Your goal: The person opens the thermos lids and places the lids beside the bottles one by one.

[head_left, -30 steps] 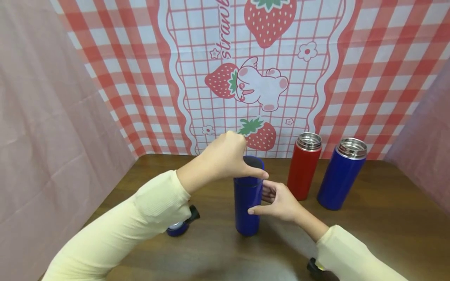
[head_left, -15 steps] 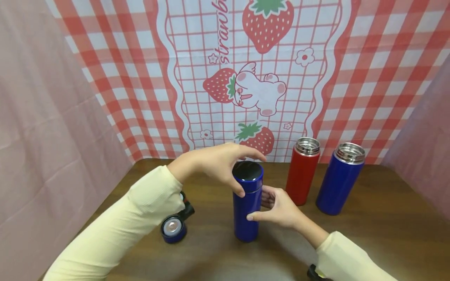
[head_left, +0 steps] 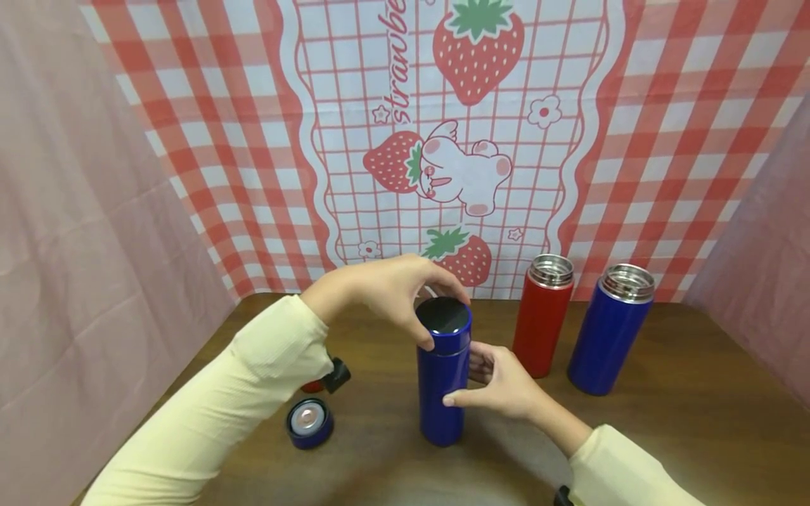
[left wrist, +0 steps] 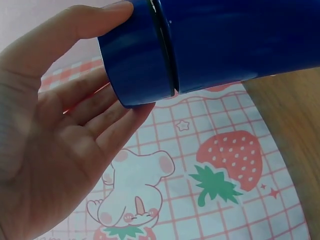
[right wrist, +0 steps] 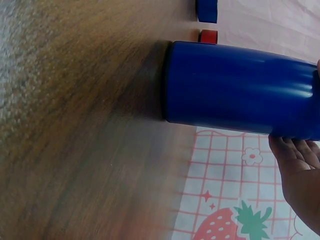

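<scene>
A dark blue thermos [head_left: 441, 404] stands upright on the table in the head view, its blue lid [head_left: 453, 343] on top with a thin seam below. My left hand [head_left: 395, 289] arches over the lid from the left and grips its rim, thumb on the near side and fingers at the far side. In the left wrist view the thumb and fingertips touch the lid [left wrist: 132, 65]. My right hand [head_left: 506, 383] holds the thermos body from the right, thumb in front and fingers partly hidden behind. The right wrist view shows the body [right wrist: 240, 90] and its base on the wood.
An open red thermos [head_left: 544, 323] and an open blue thermos [head_left: 610, 337] stand at the back right with steel necks. A blue lid [head_left: 309, 424] lies underside up at left. Part of a red lid [head_left: 312, 386] shows behind the left sleeve. A patterned cloth [head_left: 468, 169] hangs behind.
My left hand has turned about the lid, its thumb going from the right side to the near left, and its fingers have come in around the rim. The right hand stays on the body.
</scene>
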`<state>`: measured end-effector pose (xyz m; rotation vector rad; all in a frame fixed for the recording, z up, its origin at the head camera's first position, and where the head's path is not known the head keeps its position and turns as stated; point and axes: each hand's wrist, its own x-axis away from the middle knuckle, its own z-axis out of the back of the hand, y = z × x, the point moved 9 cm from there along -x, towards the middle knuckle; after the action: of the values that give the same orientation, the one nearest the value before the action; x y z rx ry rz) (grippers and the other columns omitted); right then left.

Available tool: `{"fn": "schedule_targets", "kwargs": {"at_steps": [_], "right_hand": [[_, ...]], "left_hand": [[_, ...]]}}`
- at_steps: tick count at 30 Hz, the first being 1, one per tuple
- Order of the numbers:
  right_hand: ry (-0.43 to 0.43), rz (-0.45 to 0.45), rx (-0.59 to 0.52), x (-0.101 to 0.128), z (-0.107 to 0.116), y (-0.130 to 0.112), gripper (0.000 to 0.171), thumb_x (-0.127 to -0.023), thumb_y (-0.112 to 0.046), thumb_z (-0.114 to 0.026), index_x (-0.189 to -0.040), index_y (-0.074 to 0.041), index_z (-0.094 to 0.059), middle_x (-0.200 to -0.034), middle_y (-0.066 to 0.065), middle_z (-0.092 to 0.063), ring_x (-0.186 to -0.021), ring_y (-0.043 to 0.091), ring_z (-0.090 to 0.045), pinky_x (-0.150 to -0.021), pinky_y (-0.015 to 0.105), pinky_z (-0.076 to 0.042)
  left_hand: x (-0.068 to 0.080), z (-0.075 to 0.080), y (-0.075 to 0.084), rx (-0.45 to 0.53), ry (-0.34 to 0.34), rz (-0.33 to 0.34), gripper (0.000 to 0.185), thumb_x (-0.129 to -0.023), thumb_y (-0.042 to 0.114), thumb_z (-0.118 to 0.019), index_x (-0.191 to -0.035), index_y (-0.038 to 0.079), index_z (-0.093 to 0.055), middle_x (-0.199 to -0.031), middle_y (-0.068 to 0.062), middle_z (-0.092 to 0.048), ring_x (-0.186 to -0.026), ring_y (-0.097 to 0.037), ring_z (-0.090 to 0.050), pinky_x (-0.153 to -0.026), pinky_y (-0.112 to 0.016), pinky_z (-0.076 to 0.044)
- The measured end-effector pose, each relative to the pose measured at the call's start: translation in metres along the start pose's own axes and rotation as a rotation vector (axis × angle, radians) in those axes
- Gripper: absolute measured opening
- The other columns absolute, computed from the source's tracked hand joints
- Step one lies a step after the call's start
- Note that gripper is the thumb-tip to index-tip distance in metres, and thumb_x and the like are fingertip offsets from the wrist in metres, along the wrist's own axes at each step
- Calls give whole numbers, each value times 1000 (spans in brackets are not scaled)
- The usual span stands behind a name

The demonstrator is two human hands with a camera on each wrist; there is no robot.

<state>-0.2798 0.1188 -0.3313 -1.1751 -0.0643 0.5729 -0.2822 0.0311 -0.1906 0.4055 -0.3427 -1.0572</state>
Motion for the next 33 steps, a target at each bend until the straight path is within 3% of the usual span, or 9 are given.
{"fn": "schedule_targets", "kwargs": {"at_steps": [5, 12, 21, 29, 33], "right_hand": [[4, 11, 0, 0, 0, -1, 69, -74, -16, -82, -129, 9, -51, -119, 24, -66, -107, 9, -67, -93, 33, -55], [2, 16, 6, 1, 0, 1, 70, -74, -17, -82, -130, 9, -50, -120, 24, -66, -108, 15, -68, -92, 33, -55], [-13, 8, -5, 3, -2, 1, 69, -75, -17, -81, -133, 4, -50, -123, 21, -65, -107, -2, -64, -94, 31, -54], [-12, 21, 5, 1, 0, 0, 70, -75, -17, -81, -133, 7, -50, -122, 23, -65, -112, 21, -66, -93, 32, -55], [-16, 10, 4, -1, 0, 0, 70, -75, -17, -82, -132, 7, -50, -122, 23, -65, -110, 11, -66, -94, 31, -54]], "left_hand": [[0, 4, 0, -56, 36, 27, 60, -73, 18, -83, -127, 9, -59, -124, -1, -65, -109, -9, -62, -88, -19, -54], [1, 6, 1, -165, 103, 56, 58, -71, 33, -85, -120, 10, -63, -109, 1, -70, -98, -6, -64, -80, -17, -54], [2, 7, 6, -234, 145, 83, 52, -69, 40, -84, -107, 10, -68, -97, 1, -72, -88, -6, -66, -74, -16, -54], [3, 10, 11, -301, 200, 120, 45, -69, 45, -83, -91, 9, -70, -82, 1, -71, -67, -4, -63, -59, -15, -52], [2, 12, 13, -352, 227, 146, 46, -68, 51, -81, -79, 9, -66, -70, 3, -64, -56, -3, -53, -49, -14, -46]]}}
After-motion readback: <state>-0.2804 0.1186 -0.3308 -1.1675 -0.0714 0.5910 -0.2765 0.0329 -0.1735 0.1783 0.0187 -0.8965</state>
